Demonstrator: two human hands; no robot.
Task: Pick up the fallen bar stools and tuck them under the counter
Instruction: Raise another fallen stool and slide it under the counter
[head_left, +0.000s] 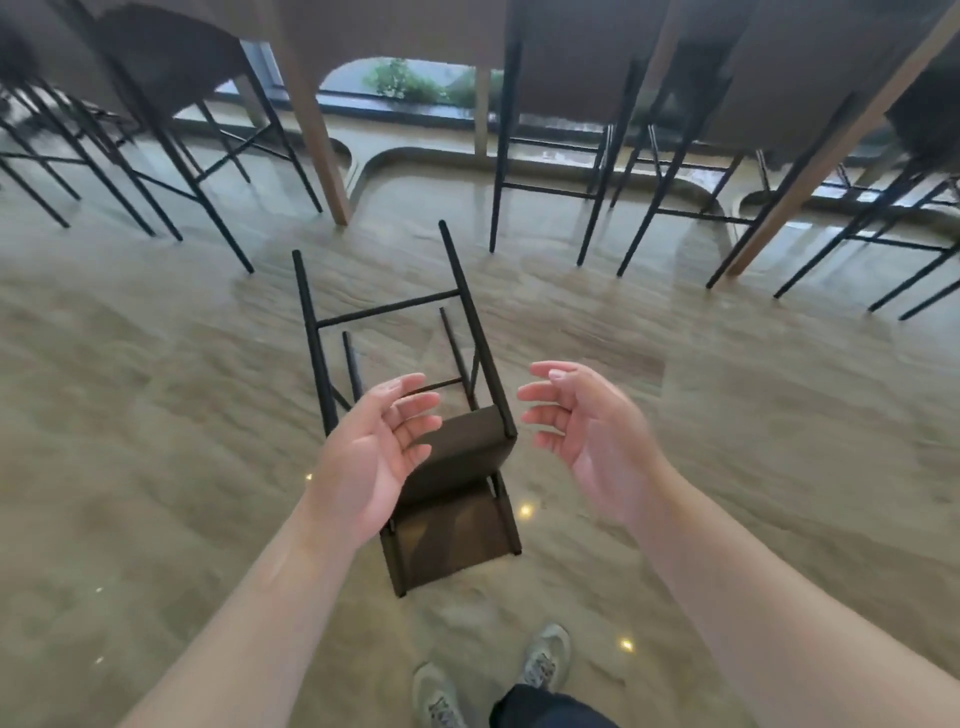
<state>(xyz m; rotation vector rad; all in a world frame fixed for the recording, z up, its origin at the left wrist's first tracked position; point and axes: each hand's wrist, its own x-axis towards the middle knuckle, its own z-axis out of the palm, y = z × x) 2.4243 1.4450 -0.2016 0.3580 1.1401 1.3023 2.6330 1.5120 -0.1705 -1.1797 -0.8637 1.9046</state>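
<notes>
A dark stool (447, 467) is lying on its back on the glossy floor (156, 415) just ahead of the person's shoes (545, 657), its backrest nearest, its brown seat raised and its four thin black legs pointing away toward the counter (395, 31). The left hand (371, 447) and right hand (587, 426) are hovering on either side of the seat, palms facing inward, fingers spread and loosely bent, gripping nothing. Further off, upright stools (171, 104) are standing under the counter

café: window counter (363, 31), tucked bar stools (550, 156)
</notes>
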